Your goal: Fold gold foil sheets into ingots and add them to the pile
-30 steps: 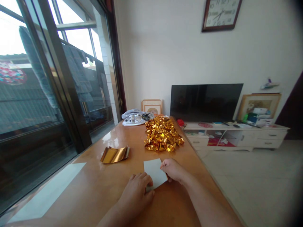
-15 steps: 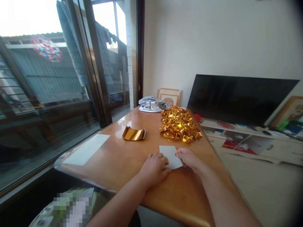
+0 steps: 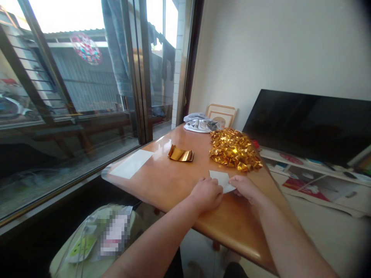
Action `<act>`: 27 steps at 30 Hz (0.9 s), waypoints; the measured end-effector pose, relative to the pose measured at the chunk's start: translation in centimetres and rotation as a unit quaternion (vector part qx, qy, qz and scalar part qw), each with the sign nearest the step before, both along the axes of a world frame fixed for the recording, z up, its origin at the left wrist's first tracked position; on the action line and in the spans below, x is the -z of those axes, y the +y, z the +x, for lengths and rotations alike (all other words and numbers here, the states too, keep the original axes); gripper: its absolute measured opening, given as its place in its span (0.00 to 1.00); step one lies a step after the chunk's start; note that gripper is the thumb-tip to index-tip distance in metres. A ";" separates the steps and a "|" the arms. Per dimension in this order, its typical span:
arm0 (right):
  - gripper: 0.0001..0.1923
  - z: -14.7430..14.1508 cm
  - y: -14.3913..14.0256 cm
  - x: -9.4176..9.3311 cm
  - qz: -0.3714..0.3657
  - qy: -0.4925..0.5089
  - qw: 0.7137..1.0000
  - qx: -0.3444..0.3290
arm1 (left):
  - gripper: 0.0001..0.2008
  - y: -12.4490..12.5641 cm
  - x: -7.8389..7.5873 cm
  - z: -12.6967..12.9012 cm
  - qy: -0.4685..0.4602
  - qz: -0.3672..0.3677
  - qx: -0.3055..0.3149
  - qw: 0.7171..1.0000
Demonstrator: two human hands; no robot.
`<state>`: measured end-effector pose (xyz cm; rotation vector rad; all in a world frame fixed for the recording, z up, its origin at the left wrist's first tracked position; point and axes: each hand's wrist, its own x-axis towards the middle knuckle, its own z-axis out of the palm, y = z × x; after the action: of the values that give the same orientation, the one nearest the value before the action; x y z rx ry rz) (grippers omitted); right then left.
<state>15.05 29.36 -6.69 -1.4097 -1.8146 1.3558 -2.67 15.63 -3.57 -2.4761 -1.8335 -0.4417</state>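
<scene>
A small white sheet of paper (image 3: 220,179) lies at the near end of the wooden table, between my two hands. My right hand (image 3: 245,187) pinches its right edge between thumb and fingers. My left hand (image 3: 206,192) rests on the left part of the sheet with its fingers curled over it; the thumb side is partly hidden. Beyond the sheet is a heap of folded gold foil pieces (image 3: 233,148). A curved stack of flat gold foil sheets (image 3: 181,154) sits farther left.
A larger white sheet (image 3: 131,164) lies near the left edge of the table (image 3: 162,185). At the far end are folded cloth (image 3: 199,122) and wooden frames (image 3: 222,114). A green stool (image 3: 63,264) with items stands below left. A television (image 3: 307,123) stands right.
My view has turned left and tilted down, so everything sits farther right and more of the stool shows. My left hand's fingers have curled in more on the sheet.
</scene>
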 end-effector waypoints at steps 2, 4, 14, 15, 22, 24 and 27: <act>0.07 -0.1 -0.1 -0.1 -0.004 0.003 1.000 0.003 | 0.16 -0.1 0.0 -0.1 -0.003 0.002 -0.002 1.000; 0.08 -0.1 -0.2 -0.2 -0.005 0.012 1.000 0.006 | 0.16 -0.2 -0.1 -0.1 -0.009 0.003 -0.004 1.000; 0.11 -0.3 -2.3 -0.9 0.055 0.118 0.986 0.101 | 0.15 0.6 0.0 -0.5 -0.018 0.018 0.013 1.000; 0.12 -0.5 -2.4 -0.8 0.065 0.128 0.983 0.112 | 0.15 1.0 0.1 -0.6 -0.021 0.017 0.016 0.999; 0.16 -1.4 -1.9 0.8 0.112 0.167 0.969 0.141 | 0.15 3.6 -0.3 -1.1 0.035 -0.041 0.028 0.998; 0.15 -1.5 -1.6 1.1 0.115 0.171 0.968 0.144 | 0.14 4.4 -0.9 -1.3 0.054 -0.051 0.052 0.996; 0.16 -1.6 -1.5 1.3 0.114 0.176 0.967 0.146 | 0.13 5.4 -2.2 -1.8 0.057 -0.050 0.099 0.992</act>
<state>13.43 27.91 -8.04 -1.1730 -1.4165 1.1213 -4.52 20.99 -1.38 -2.7002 -1.6152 -0.2138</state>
